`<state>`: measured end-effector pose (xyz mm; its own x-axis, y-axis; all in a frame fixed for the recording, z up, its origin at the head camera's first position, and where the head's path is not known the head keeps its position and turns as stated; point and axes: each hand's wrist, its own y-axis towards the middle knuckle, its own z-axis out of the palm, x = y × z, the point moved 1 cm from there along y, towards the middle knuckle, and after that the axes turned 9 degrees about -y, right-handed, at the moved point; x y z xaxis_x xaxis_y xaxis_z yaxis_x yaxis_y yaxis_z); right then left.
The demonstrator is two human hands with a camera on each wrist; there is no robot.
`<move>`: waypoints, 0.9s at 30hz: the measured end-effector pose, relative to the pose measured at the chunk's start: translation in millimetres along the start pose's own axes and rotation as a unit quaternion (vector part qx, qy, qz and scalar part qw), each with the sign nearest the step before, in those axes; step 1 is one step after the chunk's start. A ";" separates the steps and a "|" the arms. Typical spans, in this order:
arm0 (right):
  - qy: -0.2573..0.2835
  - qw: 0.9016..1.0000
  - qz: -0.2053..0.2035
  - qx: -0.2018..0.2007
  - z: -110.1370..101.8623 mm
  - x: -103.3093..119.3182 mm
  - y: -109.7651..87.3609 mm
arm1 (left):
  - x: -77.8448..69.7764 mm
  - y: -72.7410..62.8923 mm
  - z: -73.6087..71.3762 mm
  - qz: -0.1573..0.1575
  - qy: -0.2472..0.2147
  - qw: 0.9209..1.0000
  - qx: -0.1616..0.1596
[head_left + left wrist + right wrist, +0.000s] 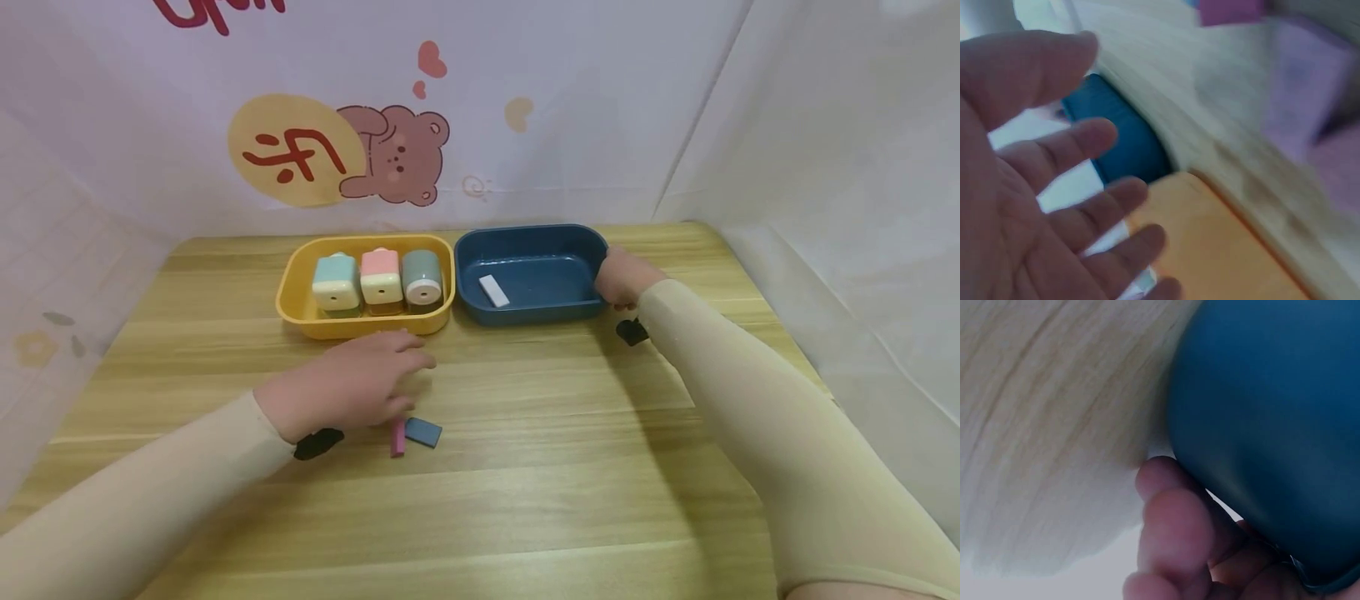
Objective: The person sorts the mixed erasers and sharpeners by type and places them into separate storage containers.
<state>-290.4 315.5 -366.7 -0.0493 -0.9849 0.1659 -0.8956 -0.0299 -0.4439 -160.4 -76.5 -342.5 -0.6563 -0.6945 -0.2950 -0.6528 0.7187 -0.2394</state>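
My left hand [352, 379] hovers over the table with its fingers spread and nothing in them. Just below it lie a magenta block [397, 439] and a blue-grey block [424, 432]. The left wrist view also catches a blurred lilac block [1304, 81], which the hand hides from the head view. At the right end of a dark blue tub [525, 315], my right hand [626, 277] grips the wall, its fingers [1179, 531] curled against the outside. Inside the tub, towards the left, rests a white block [493, 291].
A yellow tub [367, 328] stands beside the blue one. It holds a mint-topped container [337, 279], a pink-topped container [381, 275] and a grey rounded one [422, 275]. A printed cloth [570, 167] hangs behind the table [525, 500].
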 end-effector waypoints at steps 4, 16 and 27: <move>0.001 1.000 -0.001 0.001 0.3 0.4 -0.2 | 14.7 -12.3 8.3 -0.036 0.014 0.999 0.018; -0.003 1.000 -0.007 -0.002 0.2 0.8 0.6 | 25.9 -23.9 21.8 -0.074 0.001 0.996 0.041; 0.000 1.000 -0.006 -0.003 0.0 -0.2 -0.4 | 18.1 -23.0 23.9 -0.052 -0.017 0.998 -0.008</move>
<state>-290.0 315.7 -366.6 -0.0390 -0.9844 0.1718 -0.8990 -0.0405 -0.4362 -148.2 -104.7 -364.4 -0.5713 -0.7641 -0.2998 -0.7236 0.6412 -0.2555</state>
